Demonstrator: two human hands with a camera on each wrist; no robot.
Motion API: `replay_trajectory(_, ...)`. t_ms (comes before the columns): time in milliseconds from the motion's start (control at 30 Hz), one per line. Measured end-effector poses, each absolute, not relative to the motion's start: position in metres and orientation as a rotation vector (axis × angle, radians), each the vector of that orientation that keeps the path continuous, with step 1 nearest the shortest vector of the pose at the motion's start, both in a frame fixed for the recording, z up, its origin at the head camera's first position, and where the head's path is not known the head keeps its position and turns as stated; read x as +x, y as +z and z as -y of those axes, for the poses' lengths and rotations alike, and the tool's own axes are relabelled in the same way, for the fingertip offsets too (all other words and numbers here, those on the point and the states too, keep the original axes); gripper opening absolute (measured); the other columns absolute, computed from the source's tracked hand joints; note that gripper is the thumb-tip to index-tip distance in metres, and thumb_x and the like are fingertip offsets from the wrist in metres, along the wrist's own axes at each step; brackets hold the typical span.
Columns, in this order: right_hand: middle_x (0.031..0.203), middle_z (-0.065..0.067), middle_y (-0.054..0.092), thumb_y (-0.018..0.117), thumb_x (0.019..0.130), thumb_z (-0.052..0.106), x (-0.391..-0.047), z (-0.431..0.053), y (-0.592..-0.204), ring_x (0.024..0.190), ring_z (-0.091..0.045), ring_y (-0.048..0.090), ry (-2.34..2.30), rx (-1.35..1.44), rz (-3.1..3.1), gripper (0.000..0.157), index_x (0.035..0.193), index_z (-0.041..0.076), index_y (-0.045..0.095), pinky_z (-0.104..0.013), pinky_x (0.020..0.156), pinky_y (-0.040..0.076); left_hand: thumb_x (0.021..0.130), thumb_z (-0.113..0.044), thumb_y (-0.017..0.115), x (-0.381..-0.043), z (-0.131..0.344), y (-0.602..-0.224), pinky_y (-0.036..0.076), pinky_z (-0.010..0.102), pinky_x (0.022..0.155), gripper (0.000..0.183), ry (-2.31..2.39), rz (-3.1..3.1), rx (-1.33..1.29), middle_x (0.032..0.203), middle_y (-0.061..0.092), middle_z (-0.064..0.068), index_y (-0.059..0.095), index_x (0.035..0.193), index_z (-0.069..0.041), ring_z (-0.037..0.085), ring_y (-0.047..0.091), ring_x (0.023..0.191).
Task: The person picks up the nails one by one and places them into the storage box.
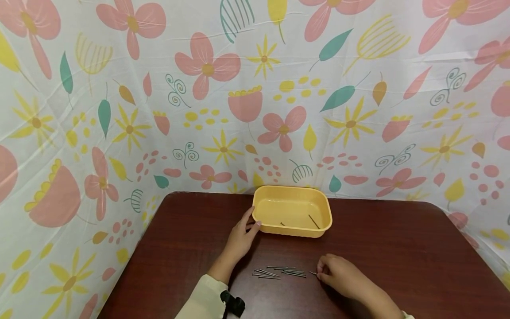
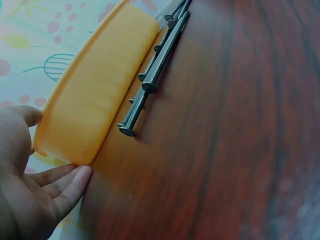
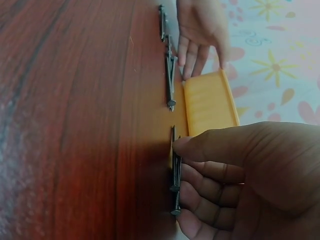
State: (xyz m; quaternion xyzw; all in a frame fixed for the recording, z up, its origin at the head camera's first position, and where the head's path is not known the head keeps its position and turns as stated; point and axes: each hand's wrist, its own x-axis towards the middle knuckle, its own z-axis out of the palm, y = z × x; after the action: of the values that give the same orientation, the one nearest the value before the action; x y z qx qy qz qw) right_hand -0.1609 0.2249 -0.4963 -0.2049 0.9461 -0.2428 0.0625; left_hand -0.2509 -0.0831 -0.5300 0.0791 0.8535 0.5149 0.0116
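Your left hand (image 1: 240, 237) grips the tray (image 1: 287, 231) at left; your right hand (image 1: 344, 275) pinches nails (image 3: 176, 170). Two are in, several remain on the table (image 1: 191, 235), near.

In the head view, the curled right hand (image 1: 342, 275) hides most of the pinched nails (image 3: 175, 172), so we cannot count them there. The loose nails (image 1: 294, 273) overlap too finely for us to number, and in the left wrist view their row leaves through the top edge. We see only a stub of one nail (image 1: 282, 224) above the front wall of the yellow tub (image 1: 292, 231), whose interior both wrist views hide from us. The left hand (image 1: 241, 239) is cut by its own wrist view's left edge.
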Motion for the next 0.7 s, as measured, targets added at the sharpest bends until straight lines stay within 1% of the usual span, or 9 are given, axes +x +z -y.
replay_trajectory(167,0.077,0.01,0.05,0.076,0.087,0.015,-0.161,-0.2259,-0.4962,0.067,0.003,0.043,-0.738,-0.604,-2.861,0.021,0.078,0.023,0.058,-0.022,0.061,0.039,0.104,-0.05,0.05,-0.2513,0.0828,-0.5304,0.049,0.055,0.103,0.062,1.604,-2.659,0.238,0.162,0.037,0.006,0.027,0.16,-0.038,0.031,0.058,0.132)
replay_trajectory(367,0.078,0.011,0.052,0.076,0.087,0.015,-0.1635,-0.2274,-0.496,0.069,0.004,0.045,-0.743,-0.592,-2.864,0.019,0.08,0.022,0.059,-0.022,0.062,0.041,0.103,-0.055,0.05,-0.2515,0.0829,-0.531,0.049,0.054,0.103,0.063,1.595,-2.67,0.225,0.161,0.039,0.006,0.028,0.159,-0.039,0.03,0.059,0.131)
replay_trajectory(567,0.079,0.011,0.053,0.076,0.087,0.015,-0.1646,-0.2286,-0.4949,0.07,0.005,0.046,-0.755,-0.574,-2.875,0.019,0.08,0.021,0.06,-0.021,0.062,0.042,0.101,-0.06,0.048,-0.2511,0.083,-0.5308,0.05,0.054,0.103,0.065,1.589,-2.671,0.23,0.163,0.036,0.005,0.027,0.159,-0.039,0.031,0.058,0.132)
replay_trajectory(700,0.079,0.011,0.053,0.076,0.088,0.015,-0.1648,-0.2295,-0.493,0.069,0.005,0.046,-0.774,-0.583,-2.884,0.018,0.081,0.021,0.06,-0.021,0.061,0.042,0.102,-0.058,0.049,-0.2509,0.0827,-0.5311,0.05,0.053,0.103,0.065,1.604,-2.662,0.236,0.163,0.035,0.004,0.027,0.16,-0.037,0.031,0.057,0.132)
